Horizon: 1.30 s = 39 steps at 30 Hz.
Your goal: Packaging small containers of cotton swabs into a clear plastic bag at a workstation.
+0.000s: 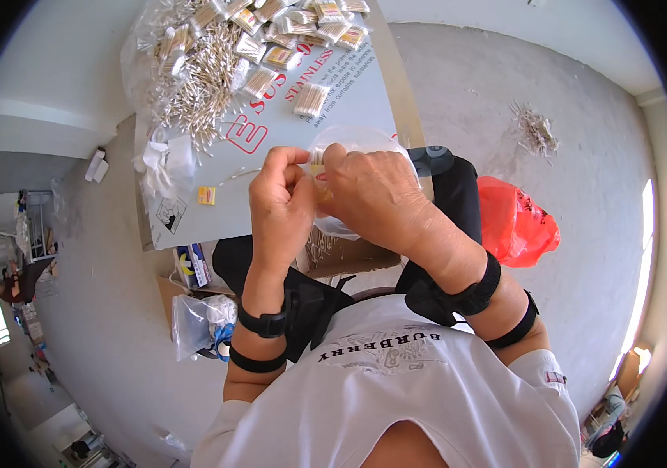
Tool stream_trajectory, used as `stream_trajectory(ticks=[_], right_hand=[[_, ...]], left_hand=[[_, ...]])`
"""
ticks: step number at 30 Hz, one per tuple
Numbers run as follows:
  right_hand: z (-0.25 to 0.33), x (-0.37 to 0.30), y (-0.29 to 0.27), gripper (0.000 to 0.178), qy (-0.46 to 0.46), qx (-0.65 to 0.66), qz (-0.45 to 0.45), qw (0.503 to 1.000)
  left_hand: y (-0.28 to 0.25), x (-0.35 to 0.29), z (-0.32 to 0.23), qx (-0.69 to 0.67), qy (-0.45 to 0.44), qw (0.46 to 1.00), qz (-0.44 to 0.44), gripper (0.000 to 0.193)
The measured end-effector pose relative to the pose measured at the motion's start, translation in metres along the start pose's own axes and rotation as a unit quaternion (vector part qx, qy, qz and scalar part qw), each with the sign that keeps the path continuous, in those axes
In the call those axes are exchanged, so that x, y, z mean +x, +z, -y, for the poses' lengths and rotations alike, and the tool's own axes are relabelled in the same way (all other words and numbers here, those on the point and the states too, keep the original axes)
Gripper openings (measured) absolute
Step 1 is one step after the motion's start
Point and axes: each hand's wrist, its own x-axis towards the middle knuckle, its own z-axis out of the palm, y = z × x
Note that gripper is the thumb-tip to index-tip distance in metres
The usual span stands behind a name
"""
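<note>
Both my hands meet at the table's near edge, over a round translucent plastic tub [360,137]. Between my fingertips is a small packet of cotton swabs [317,158], only partly visible. My left hand [280,199] pinches its left side with thumb and index finger. From the right, my right hand [372,183] grips it with curled fingers that hide most of it. A finished-looking packet of swabs [312,100] lies flat on the table beyond the tub. Left of my left hand are a small yellow label card [206,196] and a few loose swabs [238,177].
A heap of loose cotton swabs [201,86] and many wrapped packets [283,57] cover the table's far side. Clear plastic bags [168,165] lie at its left. Below the edge sits a cardboard box [349,257] with swabs. A red bag [514,222] and scattered swabs [534,130] are on the floor.
</note>
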Motion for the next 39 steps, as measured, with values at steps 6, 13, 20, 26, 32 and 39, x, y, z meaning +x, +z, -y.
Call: stream_trajectory(ticks=[6, 13, 20, 26, 32, 39], right_hand=[[-0.026, -0.006, 0.000, 0.033, -0.023, 0.041, -0.070, 0.996], [-0.037, -0.041, -0.055, 0.022, 0.030, 0.217, -0.117, 0.969], [-0.048, -0.046, -0.026, 0.037, -0.063, 0.064, -0.185, 0.979], [-0.048, -0.037, -0.013, 0.041, -0.073, 0.067, -0.209, 0.973], [-0.051, -0.032, -0.003, 0.044, -0.046, 0.072, -0.194, 0.977], [-0.068, -0.036, -0.003, 0.051, -0.012, 0.161, -0.147, 0.976]], left_hand=[[-0.001, 0.000, -0.014, 0.138, 0.135, 0.981, 0.012, 0.028], [-0.003, -0.002, -0.007, 0.201, 0.159, 0.964, 0.074, 0.034], [-0.007, -0.001, -0.029, 0.210, 0.114, 0.958, 0.160, 0.057], [-0.006, -0.004, -0.027, 0.183, 0.113, 0.963, 0.165, 0.070], [-0.001, -0.003, -0.023, 0.233, 0.134, 0.951, 0.156, 0.067], [-0.001, 0.001, -0.020, 0.271, 0.145, 0.938, 0.158, 0.070]])
